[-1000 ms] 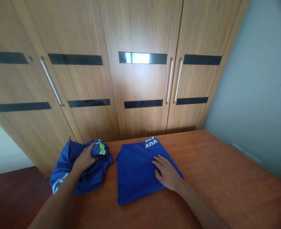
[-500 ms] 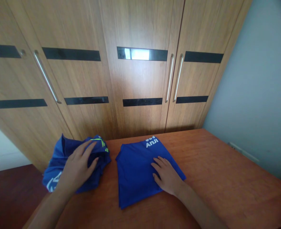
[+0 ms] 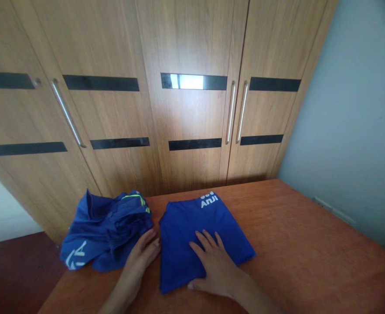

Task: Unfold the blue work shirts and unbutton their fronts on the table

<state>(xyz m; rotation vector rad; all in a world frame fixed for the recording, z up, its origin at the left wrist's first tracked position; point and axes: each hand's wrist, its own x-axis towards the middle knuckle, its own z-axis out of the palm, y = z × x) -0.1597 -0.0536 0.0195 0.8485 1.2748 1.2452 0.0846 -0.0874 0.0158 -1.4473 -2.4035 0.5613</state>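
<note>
A folded blue shirt (image 3: 192, 222) with white "ANJI" lettering lies on the wooden table (image 3: 293, 244). My right hand (image 3: 213, 266) rests flat on its near half, fingers spread. To its left sits a crumpled blue garment (image 3: 103, 229) with white and yellow-green marks, at the table's left edge. My left hand (image 3: 143, 253) lies open on the table between the two garments, fingertips touching the crumpled one's near right edge and close to the folded shirt's left edge.
A wooden wardrobe (image 3: 179, 109) with black strips and long metal handles stands right behind the table. A grey-blue wall (image 3: 356, 122) borders the right side. Dark floor (image 3: 12, 274) shows at lower left beyond the table's left edge.
My left hand has come off the top of the crumpled garment and dropped to the table beside it. My right hand slid nearer and leftwards on the folded shirt.
</note>
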